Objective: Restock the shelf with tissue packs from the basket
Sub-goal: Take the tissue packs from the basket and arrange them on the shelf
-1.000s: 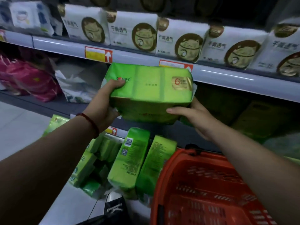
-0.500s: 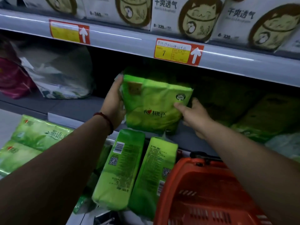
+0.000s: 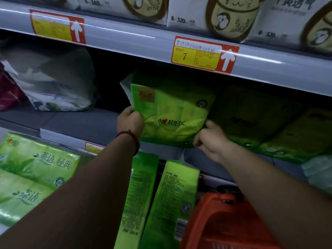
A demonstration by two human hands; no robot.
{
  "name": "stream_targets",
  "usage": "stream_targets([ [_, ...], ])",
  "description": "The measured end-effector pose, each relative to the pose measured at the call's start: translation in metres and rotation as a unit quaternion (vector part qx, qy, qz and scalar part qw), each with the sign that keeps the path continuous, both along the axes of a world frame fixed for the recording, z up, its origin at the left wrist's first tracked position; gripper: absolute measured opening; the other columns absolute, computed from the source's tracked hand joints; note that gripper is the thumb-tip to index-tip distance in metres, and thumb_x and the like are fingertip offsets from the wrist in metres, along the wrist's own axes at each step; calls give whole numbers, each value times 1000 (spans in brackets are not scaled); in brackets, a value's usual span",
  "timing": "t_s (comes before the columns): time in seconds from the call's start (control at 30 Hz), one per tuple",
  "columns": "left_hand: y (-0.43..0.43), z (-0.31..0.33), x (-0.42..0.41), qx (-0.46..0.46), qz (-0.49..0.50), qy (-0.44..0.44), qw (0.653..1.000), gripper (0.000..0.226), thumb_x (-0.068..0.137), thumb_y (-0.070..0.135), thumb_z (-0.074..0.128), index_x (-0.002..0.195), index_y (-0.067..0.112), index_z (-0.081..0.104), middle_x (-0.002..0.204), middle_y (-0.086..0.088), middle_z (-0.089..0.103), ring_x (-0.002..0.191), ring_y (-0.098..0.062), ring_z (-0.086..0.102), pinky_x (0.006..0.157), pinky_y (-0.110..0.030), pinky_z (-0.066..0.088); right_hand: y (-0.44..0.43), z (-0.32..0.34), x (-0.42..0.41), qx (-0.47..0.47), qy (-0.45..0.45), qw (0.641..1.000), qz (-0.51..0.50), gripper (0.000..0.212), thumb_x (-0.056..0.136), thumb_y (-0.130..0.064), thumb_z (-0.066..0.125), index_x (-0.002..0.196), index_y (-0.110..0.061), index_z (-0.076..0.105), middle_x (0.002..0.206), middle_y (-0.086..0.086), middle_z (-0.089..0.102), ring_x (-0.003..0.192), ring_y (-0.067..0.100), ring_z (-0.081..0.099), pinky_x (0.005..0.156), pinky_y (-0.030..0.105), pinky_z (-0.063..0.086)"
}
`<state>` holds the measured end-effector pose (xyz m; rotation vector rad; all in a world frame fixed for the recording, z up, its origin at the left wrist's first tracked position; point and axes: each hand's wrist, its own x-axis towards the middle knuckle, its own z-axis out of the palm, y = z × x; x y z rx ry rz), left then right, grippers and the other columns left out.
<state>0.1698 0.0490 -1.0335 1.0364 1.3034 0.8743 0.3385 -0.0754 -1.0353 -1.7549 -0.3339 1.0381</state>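
A bright green tissue pack (image 3: 172, 112) stands upright on the middle shelf (image 3: 80, 123), its front with the red heart logo facing me. My left hand (image 3: 130, 121), with a red string on the wrist, grips the pack's lower left edge. My right hand (image 3: 210, 139) pinches its lower right corner. More green packs (image 3: 269, 123) lie in shadow on the shelf just right of it. The orange basket (image 3: 222, 223) sits at the bottom right, below my right forearm; its inside is mostly hidden.
Two green packs (image 3: 158, 203) stand on end below the shelf, left of the basket. Wider green packs (image 3: 34, 173) are stacked at lower left. A grey-white bag (image 3: 59, 83) and a red bag (image 3: 9, 90) lie on the shelf's left. White packs (image 3: 215, 13) fill the upper shelf.
The green pack has gone from held flat in front of the shelf to standing upright deeper on the middle shelf. Both hands followed it in, and the view has moved closer.
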Motion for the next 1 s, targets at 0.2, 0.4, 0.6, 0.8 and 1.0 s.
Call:
stream_targets([
  [0.2,10,-33,23,7,-22,11,1000,91,59,8,49,141,47,52,146,-21,52,127,-45,54,95,-49,56,30,-9,7,-14,-62,998,-26,35,73,20,53,91,-10,51,107,20,59,105,39,58,82,43,55],
  [0.4,-6,-10,47,-34,-41,-55,997,84,92,-13,47,165,18,20,161,-7,39,124,-26,51,92,-37,50,30,-23,10,-5,-97,993,-72,33,78,14,56,108,0,51,91,8,52,96,32,55,77,38,44],
  [0.6,-8,-17,72,-80,-74,-43,993,94,87,-15,41,166,23,6,163,-23,34,145,-49,35,83,-40,49,27,-29,17,-8,-134,988,-77,24,90,6,56,113,0,52,89,4,49,77,18,49,71,29,39],
  [0.8,-4,-24,79,-61,-63,-40,995,83,84,-19,36,160,13,27,144,-22,51,105,-38,55,52,-23,41,30,-30,19,-14,-187,979,-84,16,93,-2,59,109,0,58,94,6,58,73,12,51,55,21,34],
  [1.0,2,-30,87,-56,-34,-45,997,69,94,-15,29,157,12,33,153,-32,43,124,-44,57,87,-35,54,30,-27,17,-30,-215,974,-70,14,93,-5,61,106,0,59,97,10,61,88,29,60,71,30,43],
])
